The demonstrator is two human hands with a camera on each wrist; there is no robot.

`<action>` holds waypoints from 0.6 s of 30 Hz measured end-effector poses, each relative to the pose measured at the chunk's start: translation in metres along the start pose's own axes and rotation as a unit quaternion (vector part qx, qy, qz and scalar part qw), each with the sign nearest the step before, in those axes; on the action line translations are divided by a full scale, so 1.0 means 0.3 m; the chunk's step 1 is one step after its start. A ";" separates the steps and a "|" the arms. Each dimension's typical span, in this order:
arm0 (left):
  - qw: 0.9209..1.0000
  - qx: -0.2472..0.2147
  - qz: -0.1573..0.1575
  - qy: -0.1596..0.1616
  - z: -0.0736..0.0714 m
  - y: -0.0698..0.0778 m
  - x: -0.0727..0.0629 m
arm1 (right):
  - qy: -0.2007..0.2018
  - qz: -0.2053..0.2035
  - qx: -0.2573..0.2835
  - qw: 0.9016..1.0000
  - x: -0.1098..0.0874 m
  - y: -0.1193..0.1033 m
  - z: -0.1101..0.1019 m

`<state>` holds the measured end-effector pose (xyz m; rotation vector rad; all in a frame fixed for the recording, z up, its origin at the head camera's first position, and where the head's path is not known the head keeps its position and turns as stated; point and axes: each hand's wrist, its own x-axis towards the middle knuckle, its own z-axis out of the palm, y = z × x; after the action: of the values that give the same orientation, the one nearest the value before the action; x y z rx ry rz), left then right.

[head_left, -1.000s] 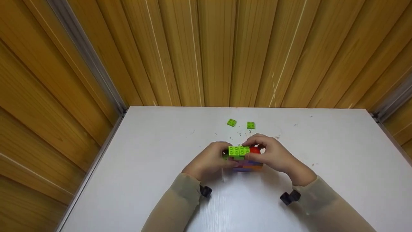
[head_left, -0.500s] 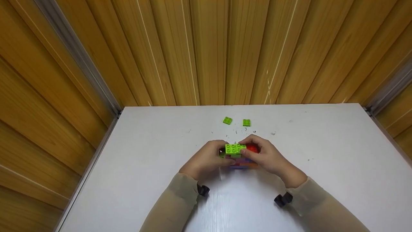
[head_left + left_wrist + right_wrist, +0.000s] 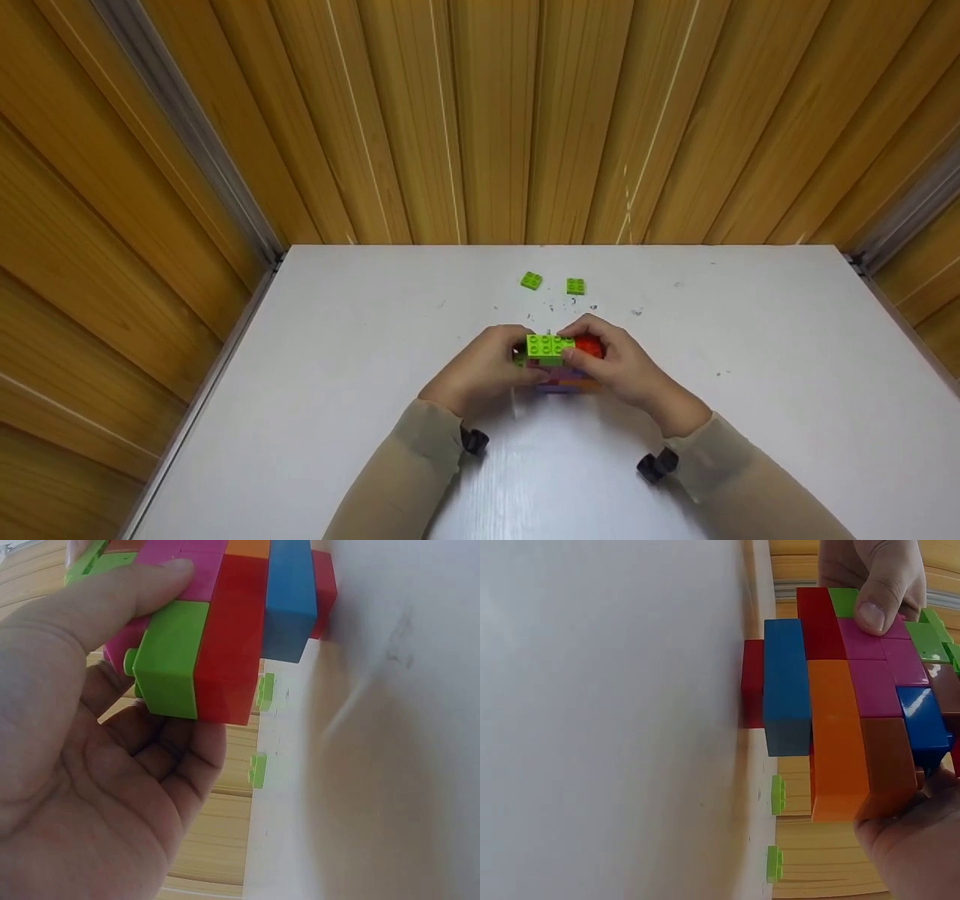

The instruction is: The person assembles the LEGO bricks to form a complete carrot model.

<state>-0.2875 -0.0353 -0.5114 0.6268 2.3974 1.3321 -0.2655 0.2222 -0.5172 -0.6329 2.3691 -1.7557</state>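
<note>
A built stack of toy building bricks (image 3: 874, 686) in pink, red, orange, blue, brown and green stands on a red brick (image 3: 752, 682) low on the table. Two bright green pieces (image 3: 550, 346) form its top in the head view, and a red piece (image 3: 589, 346) shows just right of them. My left hand (image 3: 480, 367) grips the left side, thumb across the pink front and fingers curled behind. My right hand (image 3: 637, 369) pinches the upper right part, thumb at the corner of the green top and fingers behind. Its fingertips are partly hidden by the bricks.
Two loose green four-stud pieces (image 3: 532, 280) (image 3: 575, 286) lie behind the stack on the white table (image 3: 360, 360). Small dark specks are scattered near them. Wood-patterned panels (image 3: 495, 120) rise beyond the table's back edge.
The right thumb has moved slightly up onto the green top's corner. Both hands keep hold of the brick stack. The head view has shifted a little.
</note>
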 end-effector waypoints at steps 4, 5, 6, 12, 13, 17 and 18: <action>1.000 -0.003 0.007 -0.004 0.000 0.003 0.000 | -0.004 0.001 -0.001 1.000 0.003 0.005 -0.003; 1.000 -0.006 0.010 -0.005 0.000 0.003 0.000 | -0.005 -0.001 0.000 1.000 0.003 0.006 -0.004; 1.000 -0.008 0.012 -0.007 0.000 0.003 0.001 | -0.007 -0.002 -0.001 1.000 0.003 0.006 -0.005; 1.000 -0.013 0.018 -0.005 -0.001 0.000 0.003 | -0.007 -0.002 -0.007 1.000 0.007 0.014 -0.007; 1.000 -0.013 0.019 -0.005 -0.001 -0.001 0.003 | -0.006 -0.004 -0.007 1.000 0.006 0.015 -0.007; 1.000 -0.009 0.016 -0.005 0.001 -0.005 0.004 | -0.004 -0.012 -0.008 1.000 -0.003 0.018 -0.003; 1.000 -0.006 0.015 -0.005 0.001 -0.006 0.003 | -0.004 -0.014 -0.008 1.000 -0.005 0.019 -0.002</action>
<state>-0.2885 -0.0352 -0.5132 0.6676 2.3799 1.3522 -0.2658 0.2246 -0.5227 -0.6772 2.3841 -1.7438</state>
